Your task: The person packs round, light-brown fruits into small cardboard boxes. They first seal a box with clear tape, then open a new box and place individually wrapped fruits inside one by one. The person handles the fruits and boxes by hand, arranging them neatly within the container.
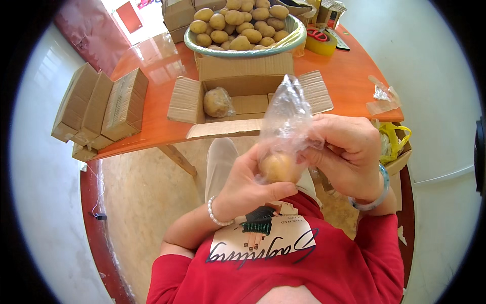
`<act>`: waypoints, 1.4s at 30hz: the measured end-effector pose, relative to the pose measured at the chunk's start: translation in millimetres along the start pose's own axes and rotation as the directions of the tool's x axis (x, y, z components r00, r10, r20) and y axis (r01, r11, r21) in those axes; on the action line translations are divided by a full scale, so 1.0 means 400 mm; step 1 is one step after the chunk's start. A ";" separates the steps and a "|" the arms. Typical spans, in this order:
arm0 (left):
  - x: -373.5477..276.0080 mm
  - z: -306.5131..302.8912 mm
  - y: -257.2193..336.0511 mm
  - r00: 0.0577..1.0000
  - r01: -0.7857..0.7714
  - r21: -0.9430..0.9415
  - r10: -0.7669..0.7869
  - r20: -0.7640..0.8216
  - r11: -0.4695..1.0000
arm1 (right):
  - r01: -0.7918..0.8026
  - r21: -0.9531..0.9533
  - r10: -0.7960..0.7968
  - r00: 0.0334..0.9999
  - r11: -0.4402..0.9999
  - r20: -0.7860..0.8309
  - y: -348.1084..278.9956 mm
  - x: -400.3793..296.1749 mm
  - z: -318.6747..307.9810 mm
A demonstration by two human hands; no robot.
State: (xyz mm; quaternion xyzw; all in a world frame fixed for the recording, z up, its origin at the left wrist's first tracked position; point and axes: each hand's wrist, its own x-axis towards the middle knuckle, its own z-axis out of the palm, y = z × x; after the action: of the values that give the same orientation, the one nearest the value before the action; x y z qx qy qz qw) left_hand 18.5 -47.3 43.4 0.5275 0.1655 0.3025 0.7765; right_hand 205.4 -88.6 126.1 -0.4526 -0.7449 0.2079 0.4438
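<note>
A single potato [279,166] sits at the bottom of a clear plastic bag [284,110], held above my lap. My left hand [246,178] cups the bagged potato from below, thumb across its near side. On the right, my right hand [341,148] pinches a gathered part of the same bag between thumb and fingers. Just beyond my hands an open cardboard box [250,104] stands on the table with its flaps folded out. Inside it, at the left end, lies a potato wrapped in clear plastic [218,102]. The raised bag hides part of the box's right side.
A plastic-lined basin [243,53] heaped with potatoes [243,26] stands behind the box on the orange table [159,129]. Several cardboard boxes [110,106] are at the left edge. Yellow tape [321,45] and red-handled scissors [317,35] lie back right. A yellow bag [391,142] sits lower right.
</note>
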 end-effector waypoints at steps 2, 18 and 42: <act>0.003 0.007 0.018 1.000 0.009 0.161 -0.014 0.028 0.987 | 0.108 0.040 -0.107 0.994 0.993 -0.024 0.002 0.013 0.016; 0.018 0.034 0.010 0.987 -0.102 -0.251 0.066 -0.147 0.963 | 0.619 -0.525 -0.690 0.719 0.584 0.080 0.048 -0.049 0.040; 0.017 -0.005 -0.032 0.784 -0.344 0.711 0.604 -0.142 0.614 | 0.166 0.064 -0.169 0.984 0.984 0.057 0.063 -0.096 0.076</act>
State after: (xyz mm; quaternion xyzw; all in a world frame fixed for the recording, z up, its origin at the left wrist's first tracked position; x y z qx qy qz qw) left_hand 26.2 -44.7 31.2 0.7208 0.2536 0.5166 0.3864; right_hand 199.6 -106.1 74.4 -0.3685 -0.7873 0.2055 0.4496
